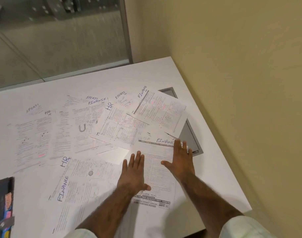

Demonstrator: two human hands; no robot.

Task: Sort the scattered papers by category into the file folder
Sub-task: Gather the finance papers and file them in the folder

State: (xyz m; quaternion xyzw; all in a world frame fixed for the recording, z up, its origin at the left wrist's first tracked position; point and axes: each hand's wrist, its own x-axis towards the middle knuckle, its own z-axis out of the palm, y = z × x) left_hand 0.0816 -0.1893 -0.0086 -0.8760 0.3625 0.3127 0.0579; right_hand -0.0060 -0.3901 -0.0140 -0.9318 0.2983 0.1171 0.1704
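On the white table (210, 177), many papers (81, 127) are lying all over, some on top of others. Big handwritten words are showing on them: SPORTS, HR and FINANCE. A person is reaching out with both hands over one sheet (157, 179) near the front right corner of the table. The left hand (133, 176) is lying flat at the sheet's left side, fingers straight and spread a little. The right hand (179, 160) is lying flat near the sheet's top right corner, fingers straight too, and it is covering the end of the word FINANCE. Neither hand is pinching or curling round anything, and it is hard to tell if they are pressing down or just hovering. An HR sheet (119, 127) is lying just behind the left hand, partly on top of the sheet under the hands. Another FINANCE sheet (162, 110) is sitting further back, partly over a gray hatch (189, 134) in the table. At the front left edge, well apart from the hands, a dark folder (2, 203) is peeking in, blurry and cut off.
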